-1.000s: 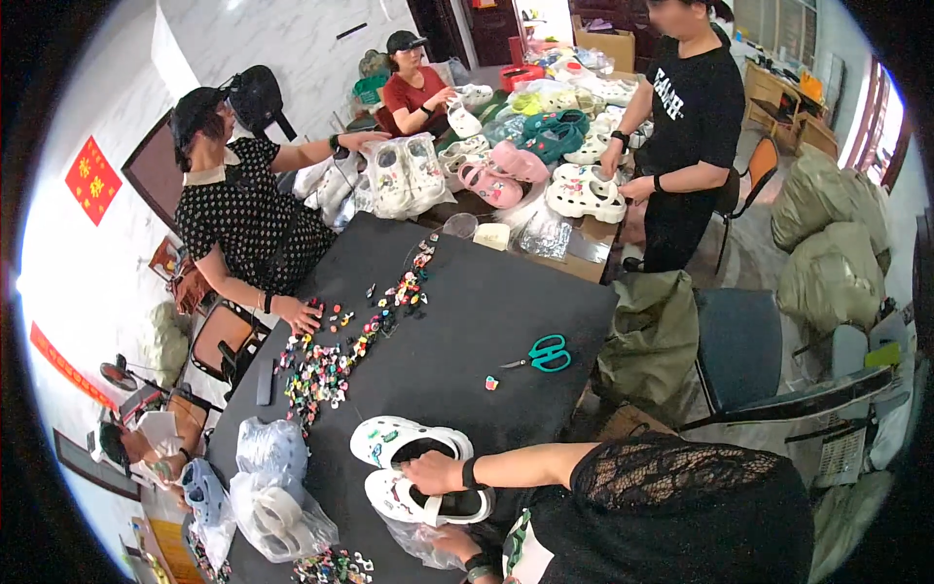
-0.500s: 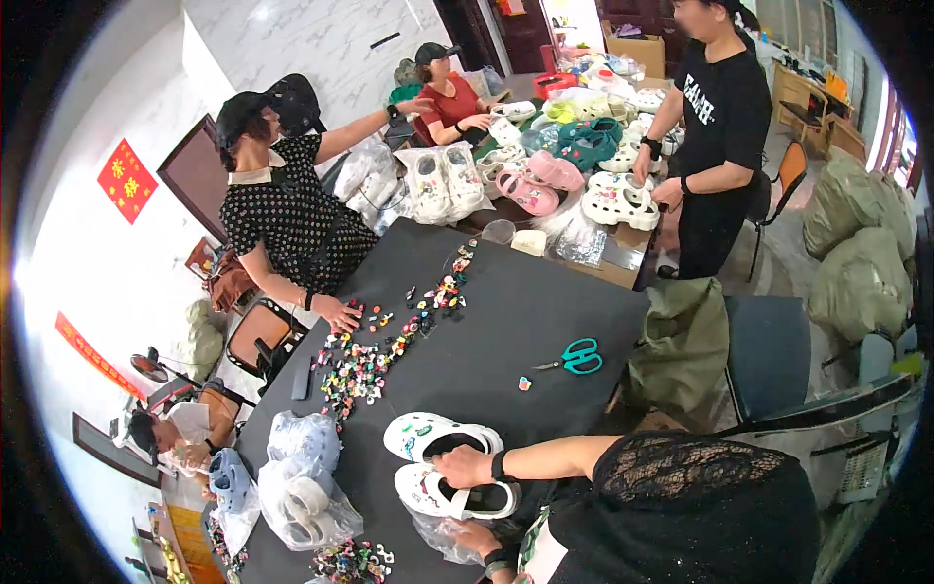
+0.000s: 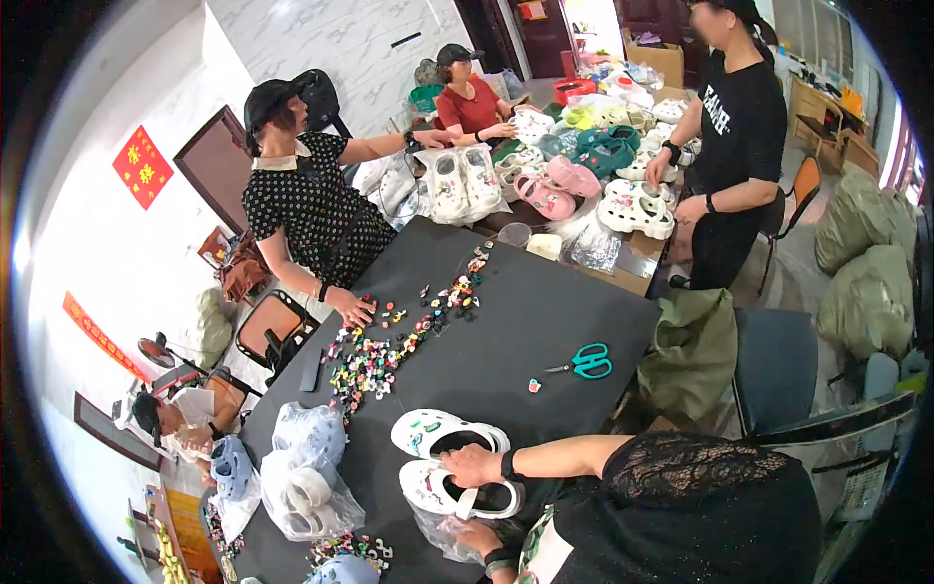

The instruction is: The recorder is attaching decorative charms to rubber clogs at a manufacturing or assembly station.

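Observation:
Two white clogs with small charms lie side by side at the near edge of the black table (image 3: 545, 311). My right hand (image 3: 472, 465), with a dark wristband, grips the strap end of the nearer white clog (image 3: 428, 487). The other white clog (image 3: 438, 433) rests just beyond it. Lower down, my left hand (image 3: 479, 537) holds a crumpled clear plastic bag (image 3: 443, 530) under that clog. My black lace sleeve covers part of the table edge.
Small coloured charms (image 3: 375, 360) run in a line across the table, with a seated person's hand (image 3: 352, 310) on them. Teal scissors (image 3: 589, 360) lie mid-table. Bagged clogs (image 3: 302, 477) sit left. A heap of clogs (image 3: 574, 175) fills the far table, with two more people beside it.
The view has shifted, so everything sits a little further right in the picture. My hands stay on the nearer white clog and the bag.

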Tool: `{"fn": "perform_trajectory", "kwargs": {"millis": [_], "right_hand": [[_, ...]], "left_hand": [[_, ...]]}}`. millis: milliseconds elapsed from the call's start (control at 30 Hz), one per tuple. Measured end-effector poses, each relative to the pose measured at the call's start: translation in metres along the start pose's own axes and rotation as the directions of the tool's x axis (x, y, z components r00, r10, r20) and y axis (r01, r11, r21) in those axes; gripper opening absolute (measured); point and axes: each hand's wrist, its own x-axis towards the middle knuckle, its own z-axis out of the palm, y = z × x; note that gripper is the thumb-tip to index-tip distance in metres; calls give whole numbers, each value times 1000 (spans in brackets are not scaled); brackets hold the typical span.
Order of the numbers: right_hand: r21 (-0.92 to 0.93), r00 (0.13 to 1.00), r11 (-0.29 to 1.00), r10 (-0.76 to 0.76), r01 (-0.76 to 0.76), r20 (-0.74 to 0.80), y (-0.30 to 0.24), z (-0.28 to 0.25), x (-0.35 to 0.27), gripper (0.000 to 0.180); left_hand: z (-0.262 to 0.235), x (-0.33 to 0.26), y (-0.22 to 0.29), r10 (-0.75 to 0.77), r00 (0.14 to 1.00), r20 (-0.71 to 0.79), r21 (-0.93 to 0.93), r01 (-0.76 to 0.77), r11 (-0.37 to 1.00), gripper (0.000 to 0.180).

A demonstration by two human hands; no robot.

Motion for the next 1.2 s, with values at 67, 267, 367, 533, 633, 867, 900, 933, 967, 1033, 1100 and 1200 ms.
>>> {"fn": "perform_trajectory", "kwargs": {"millis": [67,267,367,533,633,867,900,933,967,1033,1100,1200], "right_hand": [[7,1000,1000,9,-9,-5,4,0,0,36],[47,981,997,53,-62,186,-2,-13,4,47],[45,966,998,33,-46,257,30,-30,-5,55],[-26,964,967,-253,252,-84,2,-31,-13,30],[223,895,881,-441,417,65,-19,-29,-11,14],[479,849,746,-528,462,4,-50,-33,-43,23],[533,837,698,-546,479,-36,-59,-29,-48,26],[582,826,647,-558,493,-78,-67,-26,-52,28],[587,824,643,-561,492,-76,-76,-31,-52,28],[466,634,756,-647,459,424,-91,-42,-51,27],[535,684,717,-659,447,312,-94,-41,-55,22],[662,743,582,-667,472,56,-100,-65,-62,17]], "left_hand": [[5,-1,-1,-40,963,267,-59,58,997,47],[16,-7,-14,-169,973,156,-506,226,832,50],[-25,17,16,-208,866,455,-546,456,703,52],[63,-56,-38,-80,943,322,-263,171,949,53],[77,-38,-54,155,979,135,-7,-155,988,52],[-83,13,-27,-214,900,380,-919,393,18,57],[-93,14,-28,-210,899,383,-920,393,3,57],[-103,15,-26,-204,899,387,-920,393,-12,57],[-113,16,-27,-202,899,388,-920,391,-25,57],[-133,19,-28,-191,901,389,-921,387,-50,58],[-151,25,-28,-176,906,386,-923,378,-76,58],[-175,32,-27,-157,911,382,-923,367,-119,59]]}}
